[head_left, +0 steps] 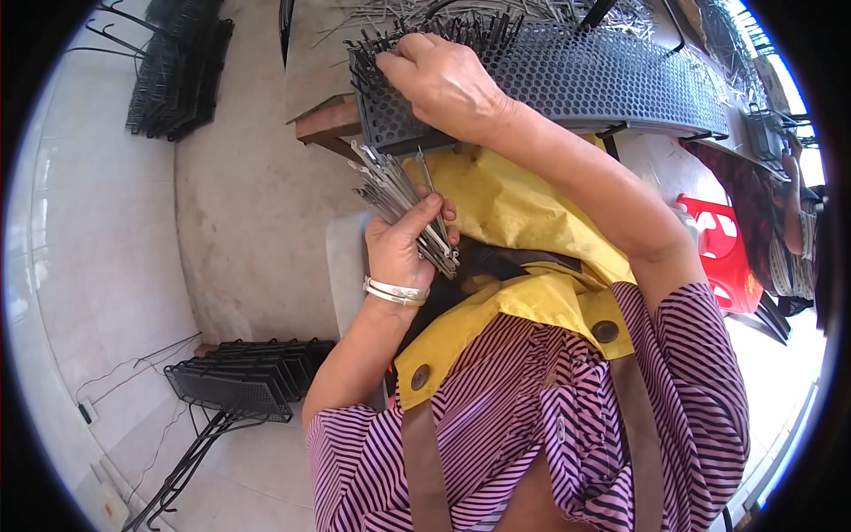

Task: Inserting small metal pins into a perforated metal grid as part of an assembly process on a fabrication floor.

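A bundle of thin grey metal strips [394,199] is gripped in my left hand [406,238], above the yellow apron on my lap. One strip [425,168] stands apart from the bundle, near my thumb. At the far left end of a long black perforated rack [585,84], my right hand [448,84] is closed with its fingertips down among many dark upright strips [487,35]. What those fingers pinch is hidden behind the hand. Silver bangles circle my left wrist.
Loose metal strips [390,13] lie heaped behind the rack. Stacked black racks [235,381] stand on the floor at left, more racks [177,71] at the far left. A wooden stool corner [328,122] juts out beside the rack. On the right are a red plastic chair [722,253] and another person's arm [792,204].
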{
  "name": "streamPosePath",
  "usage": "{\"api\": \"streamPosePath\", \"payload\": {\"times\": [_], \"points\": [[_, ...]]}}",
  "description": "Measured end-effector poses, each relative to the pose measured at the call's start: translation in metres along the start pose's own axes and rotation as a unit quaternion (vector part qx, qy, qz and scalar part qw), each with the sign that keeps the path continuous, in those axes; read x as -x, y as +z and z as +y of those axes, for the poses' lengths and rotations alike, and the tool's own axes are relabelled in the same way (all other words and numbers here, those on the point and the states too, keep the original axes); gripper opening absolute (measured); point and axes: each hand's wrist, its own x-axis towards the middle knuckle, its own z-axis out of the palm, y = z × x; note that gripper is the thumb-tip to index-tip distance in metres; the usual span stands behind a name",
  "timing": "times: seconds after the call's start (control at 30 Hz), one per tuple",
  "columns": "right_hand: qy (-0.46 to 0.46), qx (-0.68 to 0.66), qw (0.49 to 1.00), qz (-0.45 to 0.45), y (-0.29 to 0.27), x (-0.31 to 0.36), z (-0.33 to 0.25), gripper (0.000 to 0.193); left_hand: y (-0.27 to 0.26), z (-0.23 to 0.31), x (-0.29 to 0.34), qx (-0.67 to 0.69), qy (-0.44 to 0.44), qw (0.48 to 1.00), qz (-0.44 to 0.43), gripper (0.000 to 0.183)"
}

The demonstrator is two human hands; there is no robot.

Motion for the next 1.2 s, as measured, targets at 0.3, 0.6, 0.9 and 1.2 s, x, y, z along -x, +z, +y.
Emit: {"api": "streamPosePath", "payload": {"times": [0.3, 0.6, 0.9, 1.2], "points": [[-0.037, -0.094, 0.985, 0.138, -0.001, 0.009, 0.003, 0.024, 0.002, 0.004, 0.000, -0.004, -0.003, 1.000, -0.004, 0.013], [0.390, -0.558, 0.708, -0.187, -0.042, 0.037, -0.028, 0.007, 0.002, 0.003, 0.002, 0.000, -0.011, 1.000, -0.024, 0.015], [0.418, -0.585, 0.689, -0.091, -0.048, 0.027, -0.015, 0.003, -0.005, 0.003, -0.002, 0.000, -0.016, 1.000, 0.015, 0.017], [0.150, -0.293, 0.917, 0.226, -0.021, -0.013, -0.010, 0.006, -0.006, 0.003, -0.002, 0.016, -0.016, 0.999, 0.040, 0.013]]}}
